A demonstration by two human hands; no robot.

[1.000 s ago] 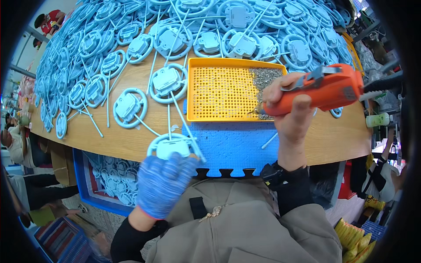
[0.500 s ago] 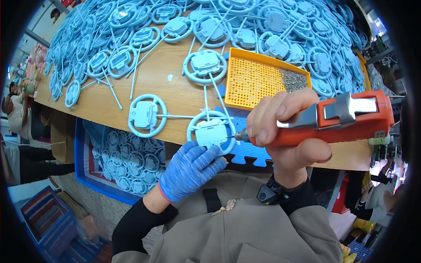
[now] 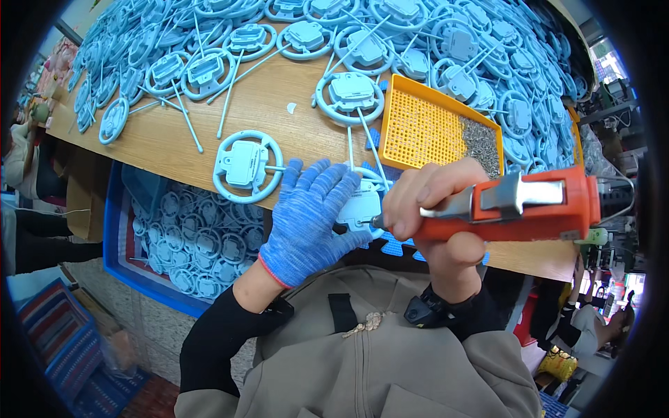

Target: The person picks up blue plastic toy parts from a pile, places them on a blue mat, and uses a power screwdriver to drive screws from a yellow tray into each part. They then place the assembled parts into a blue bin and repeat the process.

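Note:
Under my hands lies a light-blue plastic ring part (image 3: 362,202) with a flat box in its middle. My left hand (image 3: 306,216), in a blue knitted glove, lies with stretched fingers over its left side and hides much of the ring. My right hand (image 3: 432,202) is bare and wrapped round an orange electric screwdriver (image 3: 529,205) with a metal lever. Its bit points left, at the lower right part of the box; whether a screw sits there is too small to tell. Another light-blue ring part (image 3: 245,166) lies just left of my glove.
A yellow tray (image 3: 421,129) of small holes holds loose screws (image 3: 481,143) at its right end. Behind it a large pile of light-blue ring parts (image 3: 418,24) covers the wooden table (image 3: 275,97). At lower left stands a blue crate (image 3: 115,237) of similar parts.
My left hand has moved up from the lower rim of the ring part to its left side. The screwdriver bit has shifted to a lower spot on the box. The whole view has shifted slightly.

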